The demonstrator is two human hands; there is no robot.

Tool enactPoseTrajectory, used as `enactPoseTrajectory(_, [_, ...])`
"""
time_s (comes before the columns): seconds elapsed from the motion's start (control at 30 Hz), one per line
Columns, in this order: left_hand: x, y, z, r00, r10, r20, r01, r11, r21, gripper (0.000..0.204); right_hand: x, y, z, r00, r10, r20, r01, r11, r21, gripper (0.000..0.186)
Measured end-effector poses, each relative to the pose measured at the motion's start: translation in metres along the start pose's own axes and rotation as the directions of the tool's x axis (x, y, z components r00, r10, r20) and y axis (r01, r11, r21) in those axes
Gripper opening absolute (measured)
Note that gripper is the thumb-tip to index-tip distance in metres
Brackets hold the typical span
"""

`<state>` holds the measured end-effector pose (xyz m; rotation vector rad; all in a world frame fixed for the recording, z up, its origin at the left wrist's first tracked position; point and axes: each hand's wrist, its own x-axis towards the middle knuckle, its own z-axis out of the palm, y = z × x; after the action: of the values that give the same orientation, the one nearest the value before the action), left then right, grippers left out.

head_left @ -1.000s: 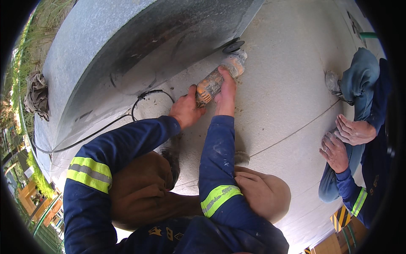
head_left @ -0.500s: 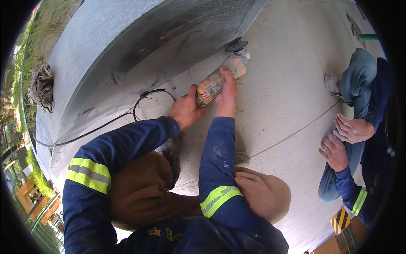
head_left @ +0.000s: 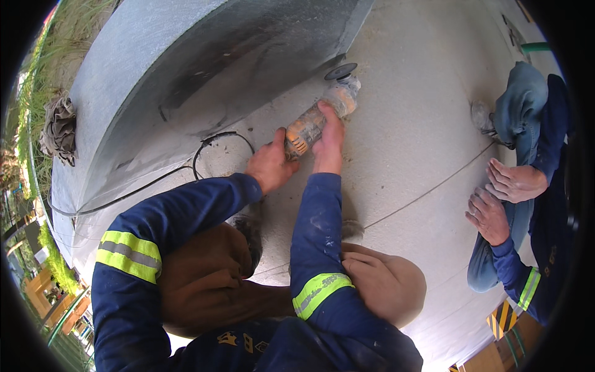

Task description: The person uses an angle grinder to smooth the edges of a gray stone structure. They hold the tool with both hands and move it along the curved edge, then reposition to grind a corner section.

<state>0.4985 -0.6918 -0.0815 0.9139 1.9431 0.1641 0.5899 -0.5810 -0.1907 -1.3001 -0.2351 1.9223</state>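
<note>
Both my hands are closed around a dusty orange and grey angle grinder [head_left: 305, 129]. My left hand [head_left: 271, 162] grips its rear end near the cord, and my right hand [head_left: 330, 137] wraps the body closer to the head. A dark round disc [head_left: 341, 71] sits at the grinder's far end, close to the foot of the grey wall [head_left: 248, 68] where it meets the floor. Whether the disc touches the wall I cannot tell. A black power cord [head_left: 197, 155] loops beside my left hand and runs off to the left.
On the right a co-worker crouches with bare hands [head_left: 496, 201] held together over the knees. A crumpled cloth [head_left: 59, 131] lies on the wall's top at the left. One thin joint line [head_left: 427, 191] crosses the pale concrete floor [head_left: 409, 136]. A black-and-yellow striped block [head_left: 503, 319] stands at lower right.
The grinder's disc end has shifted slightly left in the picture, and the disc's face shows a bit more. Both hands keep their hold. The co-worker's hands have barely moved.
</note>
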Motion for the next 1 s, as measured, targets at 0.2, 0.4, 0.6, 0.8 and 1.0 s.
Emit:
enactPoseTrajectory(0.2, [0.007,0.001,0.000,1.000,-0.031,0.006,0.031,1.000,0.001,0.080,0.014,0.009,-0.003,1.000,0.027,-0.005,-0.027,1.000,0.007,0.037])
enactPoseTrajectory(0.4, [0.014,-0.006,0.001,1.000,-0.010,-0.028,0.010,1.000,0.000,0.087,0.014,0.007,0.003,0.999,0.044,0.006,-0.044,0.999,0.025,0.038])
enactPoseTrajectory(0.6, [0.018,-0.007,0.001,1.000,0.000,-0.015,0.000,1.000,-0.010,0.087,0.019,0.008,0.003,0.999,0.035,-0.011,-0.035,0.999,0.014,0.033])
enactPoseTrajectory(0.8, [0.015,-0.008,0.000,0.999,0.022,-0.029,-0.023,1.000,-0.016,0.087,0.013,0.005,0.006,1.000,0.023,-0.009,-0.023,0.999,0.023,0.031])
enactPoseTrajectory(1.0, [0.016,-0.008,0.001,0.999,0.008,-0.031,-0.008,1.000,0.000,0.087,0.018,0.009,0.004,1.000,0.017,-0.009,-0.016,1.000,0.026,0.032])
